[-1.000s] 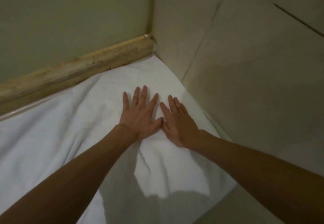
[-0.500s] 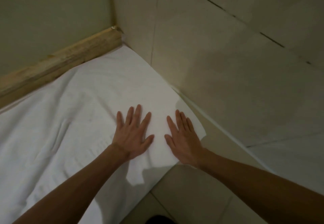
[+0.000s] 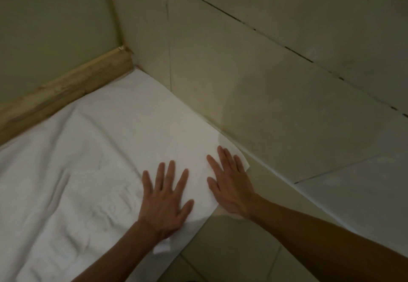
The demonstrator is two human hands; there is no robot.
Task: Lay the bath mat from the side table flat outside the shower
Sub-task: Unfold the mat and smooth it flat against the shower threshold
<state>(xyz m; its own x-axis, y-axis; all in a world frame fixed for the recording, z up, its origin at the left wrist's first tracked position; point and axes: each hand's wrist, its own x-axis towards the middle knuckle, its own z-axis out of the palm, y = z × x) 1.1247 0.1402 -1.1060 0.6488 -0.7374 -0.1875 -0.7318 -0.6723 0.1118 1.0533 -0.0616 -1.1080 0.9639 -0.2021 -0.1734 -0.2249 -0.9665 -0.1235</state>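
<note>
The white bath mat point(image 3: 92, 149) lies spread on the tiled floor, filling the corner between two walls. Its left part carries shallow wrinkles and a raised woven pattern. My left hand point(image 3: 164, 197) rests palm down on the mat near its right edge, fingers spread. My right hand point(image 3: 230, 182) presses flat on the mat's right corner, fingers apart, with its heel over the bare tile. Neither hand grips the cloth. A small white tag point(image 3: 162, 247) sticks out under my left wrist.
A wooden skirting board point(image 3: 66, 89) runs along the left wall behind the mat. A tiled wall point(image 3: 276, 78) rises on the right, close to the mat's edge. Bare floor tiles point(image 3: 238, 250) show in the lower right.
Both hands have slid back over the mat toward its near right corner and moved apart. The view has shifted, so the mat's corner and bare tile now show.
</note>
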